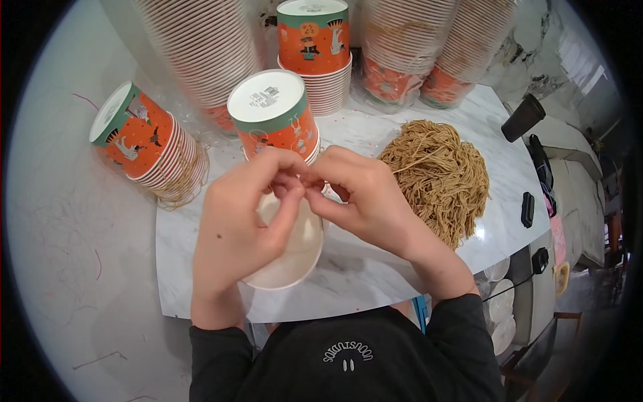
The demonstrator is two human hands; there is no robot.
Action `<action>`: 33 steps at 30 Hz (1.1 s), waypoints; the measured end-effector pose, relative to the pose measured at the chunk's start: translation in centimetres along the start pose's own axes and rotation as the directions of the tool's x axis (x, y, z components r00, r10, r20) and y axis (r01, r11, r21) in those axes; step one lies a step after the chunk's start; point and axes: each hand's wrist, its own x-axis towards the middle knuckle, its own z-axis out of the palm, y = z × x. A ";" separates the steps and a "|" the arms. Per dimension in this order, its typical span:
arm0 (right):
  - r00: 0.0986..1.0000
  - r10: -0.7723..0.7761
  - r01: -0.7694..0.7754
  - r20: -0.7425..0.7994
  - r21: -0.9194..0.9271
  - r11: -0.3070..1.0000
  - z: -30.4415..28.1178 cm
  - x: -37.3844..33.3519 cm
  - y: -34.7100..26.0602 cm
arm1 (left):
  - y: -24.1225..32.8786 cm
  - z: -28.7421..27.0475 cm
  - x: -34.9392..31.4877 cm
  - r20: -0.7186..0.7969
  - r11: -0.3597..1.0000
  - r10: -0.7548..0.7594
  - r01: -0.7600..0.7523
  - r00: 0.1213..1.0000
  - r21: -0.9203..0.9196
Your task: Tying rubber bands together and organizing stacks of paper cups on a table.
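Note:
My left hand [244,221] and my right hand [362,194] meet fingertip to fingertip in front of me. Both are closed in a pinch; whatever sits between the fingertips is too small and hidden to make out. Below them lies a paper bucket [291,264], its pale inside partly covered by my left hand. Just beyond my fingers stands an upside-down stack of orange and green paper buckets [268,100]. A loose heap of tan strings [442,174] lies on the table to the right of my right hand.
At the left, a tilted bucket stack [144,137] has tan strings draped over its rims. Tall plastic-wrapped bucket stacks [201,53] [408,40] and another inverted stack [315,40] line the back. A black cup [522,117] and small black object [528,210] are near the table's right edge.

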 end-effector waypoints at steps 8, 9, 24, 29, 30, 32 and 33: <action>0.987 -0.076 0.066 0.144 0.071 0.995 -1.8 1.8 2.7 | -4.4 -4.1 0.8 0.406 0.975 0.191 -0.221 0.894 0.028; 0.989 -0.047 0.042 0.142 0.038 0.998 -1.7 1.8 3.1 | -4.6 -4.0 0.7 0.404 0.975 0.190 -0.221 0.895 0.030; 0.979 0.093 -0.122 0.183 0.154 0.981 -0.8 2.0 4.8 | -8.9 1.4 2.9 0.538 0.563 -0.329 0.619 0.776 -0.548; 0.941 0.226 -0.319 0.253 0.431 0.844 -0.5 1.9 5.5 | -10.5 1.5 2.9 0.636 0.471 -0.317 0.698 0.704 -0.539; 0.927 0.258 -0.358 0.274 0.429 0.830 -0.7 2.0 5.3 | -10.7 1.6 2.8 0.634 0.470 -0.319 0.699 0.704 -0.539; 0.921 0.261 -0.365 0.291 0.400 0.841 -1.3 2.0 4.6 | -10.6 2.1 2.6 0.648 0.459 -0.300 0.702 0.700 -0.545; 0.915 0.264 -0.370 0.305 0.371 0.852 -1.5 2.0 4.3 | -10.4 2.2 2.5 0.647 0.457 -0.303 0.703 0.700 -0.545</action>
